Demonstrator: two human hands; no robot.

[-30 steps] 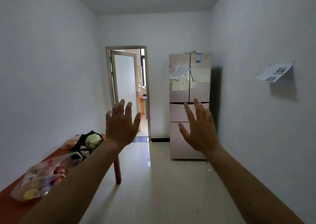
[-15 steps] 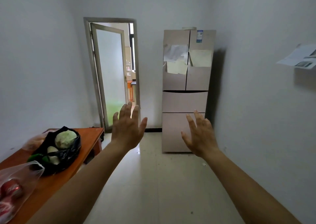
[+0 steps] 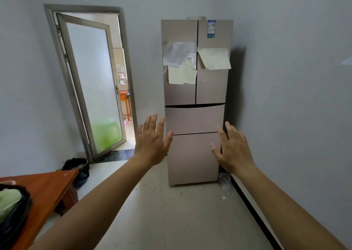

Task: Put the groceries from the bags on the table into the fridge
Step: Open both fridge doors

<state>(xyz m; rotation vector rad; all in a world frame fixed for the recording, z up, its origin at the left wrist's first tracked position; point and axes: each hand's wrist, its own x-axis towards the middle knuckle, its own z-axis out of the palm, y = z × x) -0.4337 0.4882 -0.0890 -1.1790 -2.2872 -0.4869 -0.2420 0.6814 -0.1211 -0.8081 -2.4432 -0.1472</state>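
A tall beige fridge (image 3: 194,120) stands against the far wall, all doors and drawers closed, with paper notes stuck on its upper doors. My left hand (image 3: 152,143) and my right hand (image 3: 233,148) are stretched out in front of its lower drawers, fingers straight and spread, holding nothing and short of the fridge. At the lower left, a black bag (image 3: 13,209) with a pale green vegetable inside sits on the orange-brown table (image 3: 49,188); most of the bag is cut off by the frame edge.
A glass door (image 3: 91,85) stands open in its frame left of the fridge. A dark bag (image 3: 78,166) lies on the floor beyond the table's end. Crumpled litter (image 3: 224,183) lies by the right wall's black skirting. Pale floor runs between table and wall.
The view has moved closer to the fridge, which looks larger. The table and black bag slid to the lower left edge; the clear bag left the frame. Both hands stay outstretched and spread.
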